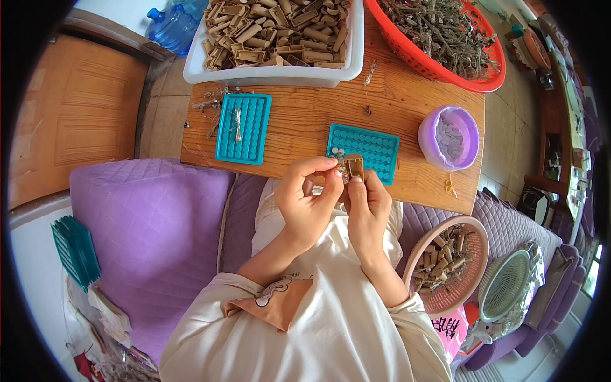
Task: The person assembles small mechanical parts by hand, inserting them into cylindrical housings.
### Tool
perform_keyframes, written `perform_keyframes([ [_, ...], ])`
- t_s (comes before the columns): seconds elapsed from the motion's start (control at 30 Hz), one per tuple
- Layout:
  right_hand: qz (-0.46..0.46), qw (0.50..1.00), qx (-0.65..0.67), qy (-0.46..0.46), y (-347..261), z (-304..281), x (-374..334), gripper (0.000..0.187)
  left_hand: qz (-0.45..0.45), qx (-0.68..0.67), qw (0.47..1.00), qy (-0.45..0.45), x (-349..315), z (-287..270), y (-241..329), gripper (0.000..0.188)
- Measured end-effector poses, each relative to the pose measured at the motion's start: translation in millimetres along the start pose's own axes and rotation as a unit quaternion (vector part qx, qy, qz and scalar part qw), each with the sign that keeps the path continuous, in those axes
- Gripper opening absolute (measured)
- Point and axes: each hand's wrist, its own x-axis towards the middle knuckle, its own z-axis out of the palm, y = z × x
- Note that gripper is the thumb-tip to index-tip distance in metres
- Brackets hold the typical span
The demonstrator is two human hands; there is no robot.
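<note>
Sitting gripped in right fingers [358, 194], the brown casing [357, 166] adjoins left fingers [320, 165], grip unclear

A tan, trough-shaped casing [355, 167], hollow side showing, is held roughly upright between the hands [310, 205].

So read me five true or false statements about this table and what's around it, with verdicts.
1. The right hand holds a brown piece. True.
2. The red basket stands left of the white bin. False: it stands to the right.
3. A pale bundle lies on the left teal tray. True.
4. The purple tub is empty. False: it holds grey pieces.
5. The pink basket contains brown pieces. True.
</note>
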Motion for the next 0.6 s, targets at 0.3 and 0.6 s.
perform_keyframes([
  [0.3,-0.086,0.986,-0.140,-0.026,3,1,1,0.010,0.156,0.149,0.975,-0.048,1,0,-10,0.022],
  [0.6,-0.053,0.998,-0.011,0.012,10,0,-4,0.014,0.020,0.005,1.000,-0.014,-3,2,-8,0.024],
])
